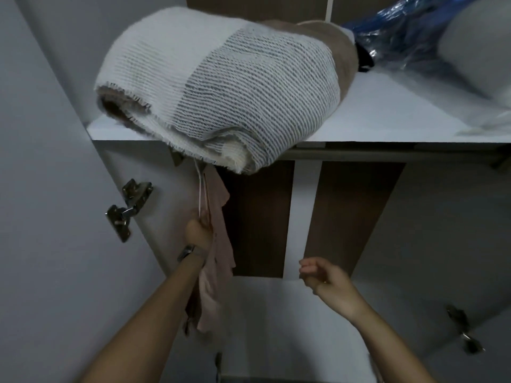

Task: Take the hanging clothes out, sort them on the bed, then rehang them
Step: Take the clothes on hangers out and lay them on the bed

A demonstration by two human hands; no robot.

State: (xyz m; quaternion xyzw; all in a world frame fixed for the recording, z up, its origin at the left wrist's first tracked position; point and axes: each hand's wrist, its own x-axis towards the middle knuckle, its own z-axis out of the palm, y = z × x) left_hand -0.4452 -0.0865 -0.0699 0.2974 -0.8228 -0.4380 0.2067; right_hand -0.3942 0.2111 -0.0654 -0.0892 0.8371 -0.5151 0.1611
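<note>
Head view: left hand grips a pink garment with its hanger below the wardrobe shelf; right hand hovers apart, fingers loosely curled, holding nothing.

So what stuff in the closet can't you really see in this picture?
- Hanging rail and hanger top, head view: hidden behind the folded blanket overhanging the shelf.
- What exactly the left hand grips, head view: the pink garment covers it; only thin cords show above the fist.
- Blue plastic bag contents: cut off by the top edge and glare.
- Closet bottom: cut off by the lower edge.
- Right hand holds nothing visible.
</note>
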